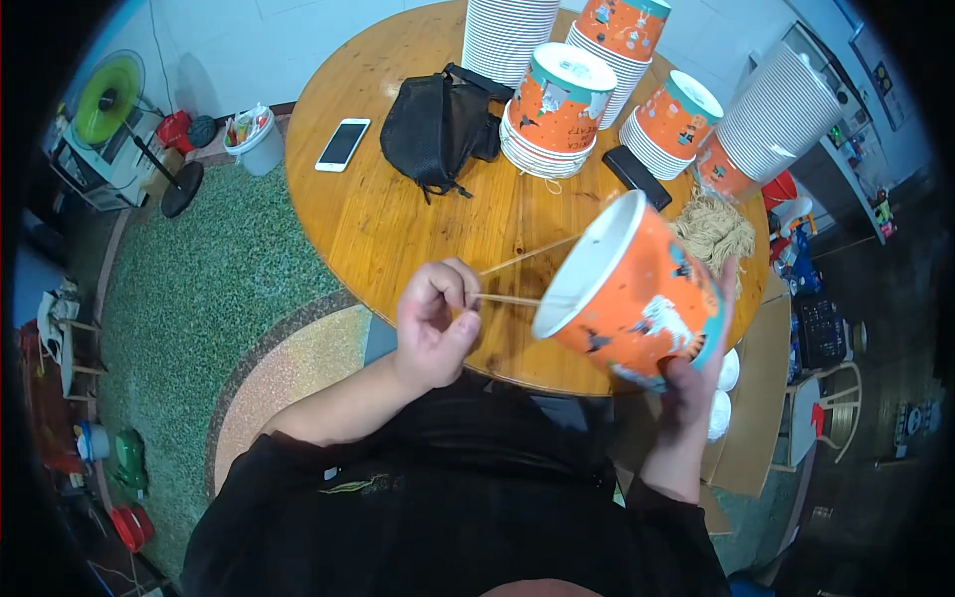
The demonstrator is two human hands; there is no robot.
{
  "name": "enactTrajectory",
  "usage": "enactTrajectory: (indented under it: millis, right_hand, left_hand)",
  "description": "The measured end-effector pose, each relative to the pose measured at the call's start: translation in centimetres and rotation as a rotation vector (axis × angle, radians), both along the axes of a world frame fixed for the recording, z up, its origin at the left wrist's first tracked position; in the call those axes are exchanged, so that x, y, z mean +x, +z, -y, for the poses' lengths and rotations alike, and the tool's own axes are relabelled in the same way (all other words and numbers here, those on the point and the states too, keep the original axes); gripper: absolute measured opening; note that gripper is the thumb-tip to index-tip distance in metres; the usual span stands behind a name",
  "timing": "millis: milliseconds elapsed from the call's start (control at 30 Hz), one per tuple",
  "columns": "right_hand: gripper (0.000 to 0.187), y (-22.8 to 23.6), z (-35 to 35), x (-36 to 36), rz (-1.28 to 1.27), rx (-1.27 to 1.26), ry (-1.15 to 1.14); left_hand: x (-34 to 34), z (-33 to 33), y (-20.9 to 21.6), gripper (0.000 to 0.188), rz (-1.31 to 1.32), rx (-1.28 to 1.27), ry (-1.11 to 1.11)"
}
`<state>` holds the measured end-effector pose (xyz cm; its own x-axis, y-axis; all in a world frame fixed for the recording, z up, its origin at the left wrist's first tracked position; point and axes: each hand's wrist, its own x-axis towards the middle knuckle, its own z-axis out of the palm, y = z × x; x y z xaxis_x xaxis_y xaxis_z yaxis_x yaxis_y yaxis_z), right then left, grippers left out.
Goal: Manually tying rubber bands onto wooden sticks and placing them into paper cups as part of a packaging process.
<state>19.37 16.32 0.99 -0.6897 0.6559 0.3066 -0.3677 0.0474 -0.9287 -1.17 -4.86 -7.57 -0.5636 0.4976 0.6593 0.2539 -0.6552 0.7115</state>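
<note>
My right hand [694,403] grips an orange paper bucket [647,298] around its teal-banded base, thumb on the near side and fingers on the far side. The bucket is tipped on its side above the table's front edge, its white mouth turned to the left. Two strands of a thin tan cord [512,298] run from its rim to my left hand [438,323], whose fingers are pinched on them, pulling them fairly taut. A bundle of tan cords [714,231] lies on the table behind the bucket.
The round wooden table [348,229] carries a black bag [438,134], a white phone [343,144], a dark case [637,177], upside-down orange buckets [557,109] and tall white bucket stacks [781,114]. Cardboard [756,398] lies at the right; a fan [107,99] stands left.
</note>
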Motion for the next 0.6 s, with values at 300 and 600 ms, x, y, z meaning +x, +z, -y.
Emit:
enactTrajectory:
  millis: [300,600]
  right_hand:
    - [0.128,10.3,-8.8,-5.8,0.289,0.761,-0.155]
    - [0.116,17.5,-14.4,-25.4,0.561,1.425,-0.111]
  left_hand:
    - [-1.5,-0.6,-1.5,0.075,-0.424,-0.349,0.149]
    - [-1.2,-1.5,-1.9,0.059,-0.448,-0.567,0.170]
